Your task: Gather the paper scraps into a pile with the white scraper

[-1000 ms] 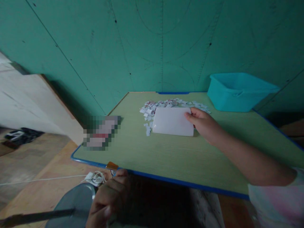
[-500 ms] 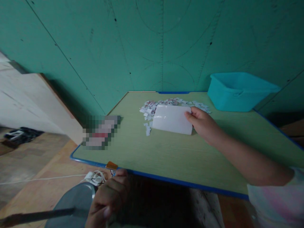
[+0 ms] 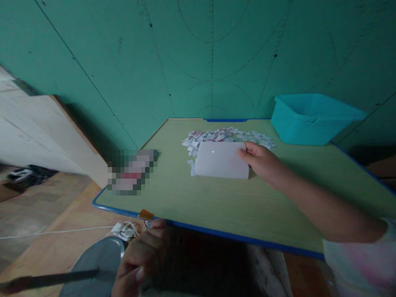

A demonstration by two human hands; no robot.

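Work on table (image 3: 201, 206) looking unfinished

A bin (image 3: 305, 128) is standing back right, bottom hidden; the right hand (image 3: 261, 160) is pinching a white sheet (image 3: 220, 161); the left hand (image 3: 144, 251) is hanging curled, hold unclear; scraps (image 3: 228, 134) are lying loose behind the sheet.

The 2 hands (image 3: 144, 251) (image 3: 259, 161) are bare, the sleeve (image 3: 359, 260) whitish with pink.

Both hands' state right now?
Left hand: fingers curled near the table's blue edge; can't tell whether it holds anything.
Right hand: closed on a glossy white sheet.
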